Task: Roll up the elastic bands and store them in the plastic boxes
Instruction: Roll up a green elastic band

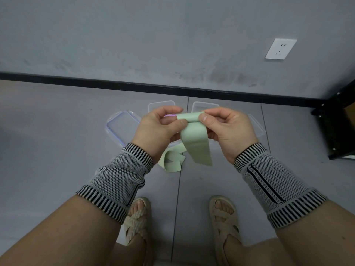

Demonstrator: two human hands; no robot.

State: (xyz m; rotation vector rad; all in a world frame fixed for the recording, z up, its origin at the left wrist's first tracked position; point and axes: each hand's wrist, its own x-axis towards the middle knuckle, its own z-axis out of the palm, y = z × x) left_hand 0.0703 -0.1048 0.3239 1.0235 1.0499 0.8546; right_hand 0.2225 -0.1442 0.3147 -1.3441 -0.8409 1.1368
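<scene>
A pale green elastic band [195, 138] hangs between my two hands, its top end folded over into the start of a roll. My left hand [159, 129] pinches the left side of that fold. My right hand [226, 129] pinches the right side with thumb and fingers. The band's lower part trails down and lies crumpled on the floor [172, 162]. A sliver of purple band [170, 115] shows behind my left fingers. Clear plastic boxes sit on the floor behind my hands: one at the back left [161, 105], one at the back right [203, 106].
A clear lid with a blue rim [121, 127] lies left of my hands, another clear lid [257, 125] to the right. A black metal frame [334, 129] stands at the right. The grey wall with a black skirting [115, 84] and a socket [280, 48] is ahead. My sandalled feet are below.
</scene>
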